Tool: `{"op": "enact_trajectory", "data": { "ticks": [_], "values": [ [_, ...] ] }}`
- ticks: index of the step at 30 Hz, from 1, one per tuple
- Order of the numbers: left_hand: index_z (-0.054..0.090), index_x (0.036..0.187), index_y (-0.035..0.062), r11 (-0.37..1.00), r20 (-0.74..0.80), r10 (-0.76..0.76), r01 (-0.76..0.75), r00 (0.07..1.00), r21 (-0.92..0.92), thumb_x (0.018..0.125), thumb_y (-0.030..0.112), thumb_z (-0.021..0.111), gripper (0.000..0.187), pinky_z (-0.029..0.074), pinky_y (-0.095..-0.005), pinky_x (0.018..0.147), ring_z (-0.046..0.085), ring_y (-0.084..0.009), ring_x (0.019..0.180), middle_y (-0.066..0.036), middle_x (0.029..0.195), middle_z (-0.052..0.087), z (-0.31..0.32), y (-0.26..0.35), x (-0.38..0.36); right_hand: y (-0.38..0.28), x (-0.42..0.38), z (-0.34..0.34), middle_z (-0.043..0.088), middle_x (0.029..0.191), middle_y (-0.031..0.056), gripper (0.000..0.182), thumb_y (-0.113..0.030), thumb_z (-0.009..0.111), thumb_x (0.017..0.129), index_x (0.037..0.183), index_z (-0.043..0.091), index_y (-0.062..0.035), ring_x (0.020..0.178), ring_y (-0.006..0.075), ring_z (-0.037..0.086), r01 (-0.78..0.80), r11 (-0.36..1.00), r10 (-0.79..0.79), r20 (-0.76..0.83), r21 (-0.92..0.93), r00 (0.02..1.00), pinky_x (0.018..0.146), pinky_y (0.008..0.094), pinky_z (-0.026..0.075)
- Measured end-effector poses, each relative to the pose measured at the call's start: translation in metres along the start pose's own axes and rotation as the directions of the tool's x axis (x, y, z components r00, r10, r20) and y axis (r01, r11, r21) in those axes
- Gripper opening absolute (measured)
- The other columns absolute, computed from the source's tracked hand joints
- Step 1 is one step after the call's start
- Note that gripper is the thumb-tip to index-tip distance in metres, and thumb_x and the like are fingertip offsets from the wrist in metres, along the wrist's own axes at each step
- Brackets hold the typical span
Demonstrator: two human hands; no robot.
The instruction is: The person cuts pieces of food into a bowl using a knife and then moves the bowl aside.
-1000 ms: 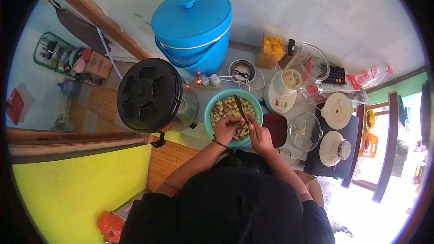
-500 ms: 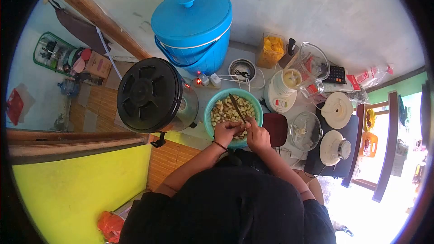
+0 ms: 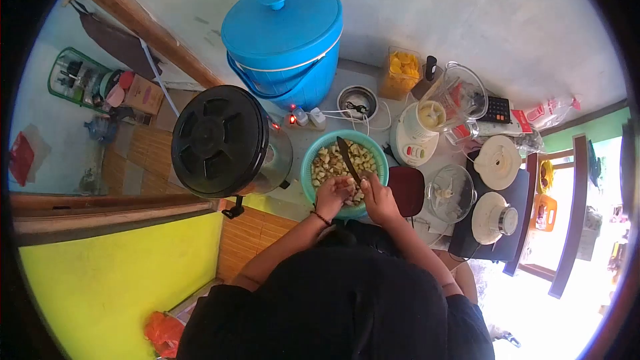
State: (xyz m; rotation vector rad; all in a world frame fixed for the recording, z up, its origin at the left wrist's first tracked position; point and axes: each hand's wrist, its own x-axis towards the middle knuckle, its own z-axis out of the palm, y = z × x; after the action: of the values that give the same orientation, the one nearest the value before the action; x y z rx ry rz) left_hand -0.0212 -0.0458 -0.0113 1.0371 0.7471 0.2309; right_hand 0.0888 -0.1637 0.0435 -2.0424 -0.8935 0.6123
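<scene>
A green basin [image 3: 307,172] in front of me holds many pale cut chunks [image 3: 328,162]. My right hand [image 3: 379,200] is closed round the handle of a dark-bladed knife [image 3: 347,155], whose blade points up and away over the basin. Over the near left part of the basin, my left hand [image 3: 333,199] has its fingers bent together around a small pale piece near the knife. The fingers partly hide that piece. A dark red lid or board [image 3: 405,191] lies right of the basin, close to my right hand.
A black-lidded dispenser [image 3: 220,140] stands left of the basin, and a blue bucket [image 3: 283,40] behind it. Further right are a blender base [image 3: 413,143], a clear bowl [image 3: 451,193], a calculator [image 3: 495,111] and white lids [image 3: 497,163]. A power strip [image 3: 303,119] has cables.
My hands have moved slightly apart. The knife blade has turned a little and now shows its broader side. My left hand's fingers have shifted, with a pale piece showing at them.
</scene>
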Motion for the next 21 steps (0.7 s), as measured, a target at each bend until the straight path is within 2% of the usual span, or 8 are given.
{"op": "enact_trajectory", "data": {
  "ticks": [2,6,8,9,14,15,17,21],
  "values": [
    [0.061,0.111,0.0018,0.965,0.019,0.094,-0.096,0.995,0.244,0.088,0.011,0.066,0.025,0.053,-0.0268,0.072,0.064,-0.013,0.083,-0.005,0.098,0.066,-0.007,0.005,0.001,0.005,0.004,-0.008,0.063,0.072,0.0222,0.032,-0.028,0.046,0.097,0.116,0.048,-0.0022,0.059,0.037,0.064,-0.081,0.98,0.066,0.084,0.184,0.994,0.055,0.0483,0.049],
    [0.06,0.111,0.0029,0.987,0.037,0.013,-0.019,0.999,0.161,0.087,0.008,0.066,0.025,0.051,-0.0267,0.074,0.063,-0.0118,0.089,-0.004,0.102,0.065,-0.015,0.013,0.0,-0.01,0.009,-0.032,0.068,0.093,0.0183,0.051,-0.019,0.057,0.092,0.135,0.036,-0.0021,0.051,0.0181,0.058,-0.126,0.884,0.045,0.187,0.451,0.981,0.045,0.0343,0.045],
    [0.06,0.111,0.003,0.987,0.047,0.017,-0.025,0.999,0.161,0.087,0.007,0.065,0.025,0.051,-0.0279,0.078,0.062,-0.0122,0.093,-0.005,0.106,0.064,-0.015,0.014,0.0,-0.008,0.014,-0.038,0.067,0.103,0.0175,0.064,-0.015,0.062,0.089,0.142,0.028,-0.0026,0.048,0.0099,0.052,-0.211,0.764,0.056,0.264,0.61,0.963,0.04,0.0272,0.041],
    [0.059,0.111,0.0032,0.99,0.087,0.057,-0.068,0.995,0.125,0.087,0.006,0.065,0.026,0.051,-0.0284,0.079,0.061,-0.0125,0.095,-0.005,0.107,0.063,-0.016,0.01,0.0,-0.013,0.016,-0.042,0.065,0.11,0.0192,0.071,-0.003,0.062,0.081,0.143,0.026,-0.0028,0.043,0.0054,0.045,-0.245,0.649,0.054,0.277,0.721,0.959,0.038,0.0196,0.035],
    [0.054,0.113,0.0043,0.98,0.2,0.193,-0.199,0.961,0.009,0.084,0.002,0.066,0.032,0.049,-0.0317,0.085,0.058,-0.0153,0.101,-0.006,0.113,0.059,-0.011,0.001,-0.004,-0.02,0.016,-0.053,0.059,0.12,0.025,0.087,0.009,0.05,0.07,0.148,0.016,-0.0079,0.039,0.0059,0.041,-0.284,0.42,-0.003,0.314,0.862,0.949,0.038,0.0202,0.036],
    [0.054,0.113,0.003,0.969,0.187,0.234,-0.245,0.954,0.039,0.083,0.003,0.067,0.034,0.049,-0.0307,0.086,0.059,-0.0151,0.1,-0.007,0.113,0.06,-0.006,0.005,-0.007,-0.018,0.015,-0.052,0.058,0.122,0.0261,0.09,0.01,0.048,0.068,0.149,0.014,-0.0091,0.038,0.006,0.041,-0.296,0.365,-0.016,0.324,0.883,0.946,0.038,0.0201,0.035],
    [0.055,0.114,0.0003,0.938,0.163,0.314,-0.332,0.935,0.1,0.08,0.003,0.07,0.037,0.048,-0.0285,0.087,0.06,-0.0147,0.1,-0.007,0.112,0.062,0.007,0.023,-0.015,-0.016,0.014,-0.052,0.056,0.123,0.0282,0.091,0.008,0.048,0.069,0.15,0.011,-0.0115,0.038,0.0062,0.04,-0.31,0.344,-0.045,0.345,0.887,0.938,0.038,0.0202,0.035],
    [0.053,0.117,0.0011,0.794,0.16,0.503,-0.527,0.849,0.302,0.073,0.012,0.078,0.052,0.049,-0.0307,0.085,0.061,-0.0176,0.1,-0.009,0.111,0.062,0.024,0.053,-0.023,-0.02,0.011,-0.055,0.054,0.123,0.0316,0.094,0.006,0.047,0.067,0.151,0.009,-0.0136,0.037,0.0067,0.039,-0.342,0.258,-0.089,0.375,0.903,0.923,0.038,0.0208,0.036]
  ]
}}
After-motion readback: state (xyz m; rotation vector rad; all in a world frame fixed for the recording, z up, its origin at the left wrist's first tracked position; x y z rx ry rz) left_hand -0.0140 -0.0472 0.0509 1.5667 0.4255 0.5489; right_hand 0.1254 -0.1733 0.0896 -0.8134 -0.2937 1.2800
